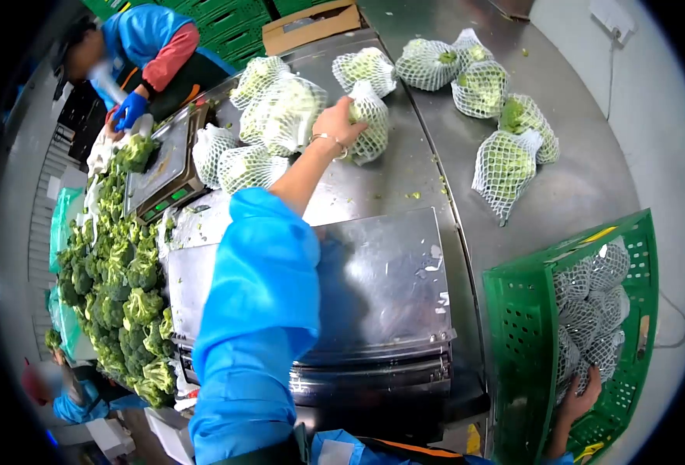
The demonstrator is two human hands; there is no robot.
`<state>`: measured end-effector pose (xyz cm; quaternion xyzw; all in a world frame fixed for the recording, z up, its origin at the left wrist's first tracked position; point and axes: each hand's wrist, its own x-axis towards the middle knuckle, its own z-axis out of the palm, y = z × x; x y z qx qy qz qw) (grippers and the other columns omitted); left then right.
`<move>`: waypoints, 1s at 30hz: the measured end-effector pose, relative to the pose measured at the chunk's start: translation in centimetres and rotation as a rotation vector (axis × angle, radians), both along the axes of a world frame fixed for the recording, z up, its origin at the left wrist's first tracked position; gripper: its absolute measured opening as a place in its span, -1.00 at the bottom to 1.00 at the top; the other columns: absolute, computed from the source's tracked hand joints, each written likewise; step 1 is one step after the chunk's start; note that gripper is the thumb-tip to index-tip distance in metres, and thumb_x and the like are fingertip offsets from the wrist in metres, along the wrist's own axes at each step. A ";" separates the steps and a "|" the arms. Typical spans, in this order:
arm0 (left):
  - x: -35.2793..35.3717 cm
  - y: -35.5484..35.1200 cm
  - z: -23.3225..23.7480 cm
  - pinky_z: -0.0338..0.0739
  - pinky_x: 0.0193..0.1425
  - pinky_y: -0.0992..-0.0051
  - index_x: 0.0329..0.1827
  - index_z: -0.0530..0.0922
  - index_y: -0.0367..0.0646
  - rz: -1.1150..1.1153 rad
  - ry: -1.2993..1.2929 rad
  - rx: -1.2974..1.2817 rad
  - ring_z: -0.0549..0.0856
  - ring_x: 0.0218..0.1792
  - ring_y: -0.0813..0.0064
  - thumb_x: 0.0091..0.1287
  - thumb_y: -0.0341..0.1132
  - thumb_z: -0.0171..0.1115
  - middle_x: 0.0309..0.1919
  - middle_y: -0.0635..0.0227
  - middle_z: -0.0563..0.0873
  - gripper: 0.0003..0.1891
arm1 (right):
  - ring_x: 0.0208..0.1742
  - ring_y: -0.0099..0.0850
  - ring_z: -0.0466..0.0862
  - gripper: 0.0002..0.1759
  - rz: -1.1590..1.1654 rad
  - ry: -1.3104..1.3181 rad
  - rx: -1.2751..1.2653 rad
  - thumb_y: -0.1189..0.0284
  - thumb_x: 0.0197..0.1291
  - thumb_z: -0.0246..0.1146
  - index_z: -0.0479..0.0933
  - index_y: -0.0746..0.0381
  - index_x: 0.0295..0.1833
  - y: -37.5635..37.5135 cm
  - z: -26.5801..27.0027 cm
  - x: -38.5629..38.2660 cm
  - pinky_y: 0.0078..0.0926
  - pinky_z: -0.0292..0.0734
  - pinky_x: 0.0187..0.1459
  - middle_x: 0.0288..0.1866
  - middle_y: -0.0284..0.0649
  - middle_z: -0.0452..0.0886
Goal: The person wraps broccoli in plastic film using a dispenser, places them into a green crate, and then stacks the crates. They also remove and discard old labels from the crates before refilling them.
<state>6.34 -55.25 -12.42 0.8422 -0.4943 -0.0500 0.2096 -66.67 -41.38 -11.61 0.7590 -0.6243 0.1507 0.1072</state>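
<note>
My left hand (338,125) reaches across the metal table, its fingers around a pale green vegetable head in a white foam net (370,132). Beside it, several more netted heads (283,112) are grouped on the left, and another netted head (364,68) lies just beyond. At the lower right, my right hand (580,401) is inside a green plastic crate (522,333). Its fingers curve over a netted head (604,353) there, among several others in the crate. The undersides of those heads are hidden.
Loose broccoli (129,310) is heaped along the left. A scale (168,167) stands near a co-worker (145,46) in blue. More netted heads (505,167) lie on the right-hand table. A raised metal plate (389,271) is before me; another person (79,391) is at lower left.
</note>
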 end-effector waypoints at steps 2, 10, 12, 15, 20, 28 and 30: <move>0.0 3.4 3.0 0.50 -0.04 0.30 0.11 0.41 -0.23 -0.034 0.011 -0.201 0.63 -0.10 0.13 -0.04 0.06 0.37 -0.19 0.01 0.65 -0.28 | 0.11 -0.06 0.43 -0.58 0.000 -0.025 -0.007 0.41 0.04 0.22 0.44 0.34 0.04 -0.6 -0.6 -0.6 -0.24 0.28 0.14 0.10 0.01 0.47; -9.0 27.9 20.5 0.53 -0.33 0.28 -0.08 0.43 -0.27 -0.193 -0.139 -0.167 0.66 -0.42 0.07 0.03 0.00 0.35 -0.48 0.05 0.64 -0.44 | 0.17 -0.35 0.42 -0.64 0.166 -0.583 0.257 0.42 0.28 0.05 0.38 0.37 0.14 -2.6 10.0 6.8 -0.46 0.23 0.22 0.14 -0.12 0.46; -9.8 32.4 18.1 0.52 -0.39 0.26 -0.06 0.38 -0.27 -0.145 -0.179 -0.132 0.65 -0.46 0.09 0.04 0.02 0.32 -0.53 0.08 0.63 -0.41 | 0.18 -0.33 0.43 -0.64 0.354 -0.799 0.347 0.48 0.27 0.03 0.36 0.36 0.15 0.3 14.5 16.3 -0.45 0.24 0.23 0.14 -0.11 0.45; -10.7 36.8 16.6 0.51 -0.52 0.26 -0.01 0.30 -0.33 -0.071 -0.214 -0.097 0.64 -0.54 0.13 0.06 0.13 0.26 -0.58 0.14 0.62 -0.30 | 0.08 -0.39 0.50 -0.64 0.736 -0.666 0.576 0.46 0.19 0.11 0.42 0.31 0.11 6.5 16.1 30.0 -0.47 0.35 0.12 0.05 -0.18 0.53; -12.6 47.0 17.9 0.27 0.03 0.21 0.01 0.41 -0.32 0.078 -0.368 -0.280 0.48 -0.13 0.17 0.06 0.14 0.25 -0.26 0.05 0.59 -0.32 | -0.17 -0.17 0.51 -0.71 0.810 -0.347 0.289 0.24 0.03 0.28 0.58 0.25 -0.27 9.6 10.4 35.7 -0.23 0.32 -0.03 -0.23 -0.10 0.57; -11.6 50.2 8.5 0.27 -0.11 0.24 -0.62 0.62 -0.15 0.109 -0.014 0.092 0.57 -0.32 0.21 0.07 -0.02 0.24 -0.61 0.20 0.61 -0.65 | -0.21 -0.25 0.46 -0.70 0.641 -0.222 0.437 0.15 0.02 0.24 0.60 0.18 -0.47 13.4 7.1 36.2 -0.22 0.19 -0.06 -0.45 -0.26 0.52; -10.9 52.4 9.4 0.34 -0.48 0.38 -0.58 0.57 -0.23 0.169 0.401 -0.192 0.51 -0.64 0.34 0.07 -0.21 0.20 -0.74 0.25 0.53 -0.76 | -0.43 -0.53 0.44 -0.81 0.612 -0.654 0.848 0.35 -0.01 0.31 0.56 0.26 -0.48 13.2 8.5 33.8 -0.56 0.28 -0.34 -0.51 -0.33 0.46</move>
